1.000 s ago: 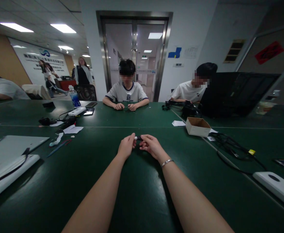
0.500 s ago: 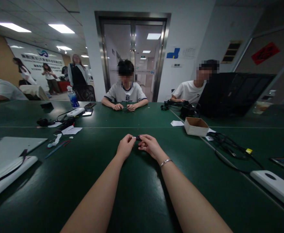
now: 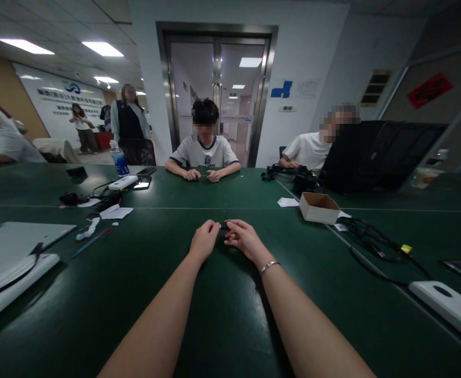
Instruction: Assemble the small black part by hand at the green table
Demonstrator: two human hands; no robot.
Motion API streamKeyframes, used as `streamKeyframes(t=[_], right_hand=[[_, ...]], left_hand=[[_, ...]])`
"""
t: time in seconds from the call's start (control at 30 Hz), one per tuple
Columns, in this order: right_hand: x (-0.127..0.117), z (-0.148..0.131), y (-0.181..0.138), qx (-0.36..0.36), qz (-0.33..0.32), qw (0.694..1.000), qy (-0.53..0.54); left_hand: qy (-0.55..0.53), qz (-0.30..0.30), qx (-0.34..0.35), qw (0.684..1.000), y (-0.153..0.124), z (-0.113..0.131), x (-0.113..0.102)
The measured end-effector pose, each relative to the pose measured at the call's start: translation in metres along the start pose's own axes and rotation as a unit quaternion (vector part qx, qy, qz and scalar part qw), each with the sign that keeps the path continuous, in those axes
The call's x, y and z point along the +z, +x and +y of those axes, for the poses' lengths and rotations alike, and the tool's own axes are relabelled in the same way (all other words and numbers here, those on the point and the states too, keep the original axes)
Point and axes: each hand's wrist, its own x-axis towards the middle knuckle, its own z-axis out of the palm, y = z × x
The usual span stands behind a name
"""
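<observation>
Between my two hands, above the middle of the green table [image 3: 222,304], is a small dark object [image 3: 224,226] with a light, shiny bit at its left end. It is too small to tell its kind. My left hand [image 3: 203,241] pinches that left end between thumb and fingertips. At the other end, my right hand [image 3: 246,239] grips the dark part with thumb and index finger, its lower fingers curled beneath. Fingers cover much of the object. A silver bracelet [image 3: 270,266] circles my right wrist.
To the left lie a grey laptop [image 3: 25,233], a white bar [image 3: 13,289] and blue tweezers [image 3: 91,244]. A small cardboard box [image 3: 319,212], black cables [image 3: 372,241] and a white power strip [image 3: 447,302] are at right. Two people sit across the table.
My hands keep nearly the same grip on the small dark object. The person at the far right has tilted their head back. The view has shifted slightly.
</observation>
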Motion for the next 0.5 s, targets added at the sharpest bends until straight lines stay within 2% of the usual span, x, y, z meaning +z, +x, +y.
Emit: streamKeyframes(t=[0.1,0.23,0.37,0.5], right_hand=[[-0.0009,0.0003,0.0000,-0.006,-0.006,1.000,0.007],[-0.0017,0.0003,-0.0005,-0.009,-0.008,1.000,0.008],[-0.0018,0.0003,-0.0003,-0.010,-0.009,1.000,0.002],[-0.0011,0.0006,0.0001,-0.009,-0.005,1.000,-0.002]], left_hand=[[-0.002,0.016,0.005,1.000,-0.0001,0.0025,-0.0013],[0.025,-0.002,-0.022,0.999,-0.0010,0.0057,-0.0029],[0.019,0.007,-0.010,1.000,-0.0006,0.0043,-0.0024],[0.009,-0.021,-0.015,1.000,-0.0003,0.0020,-0.0018]])
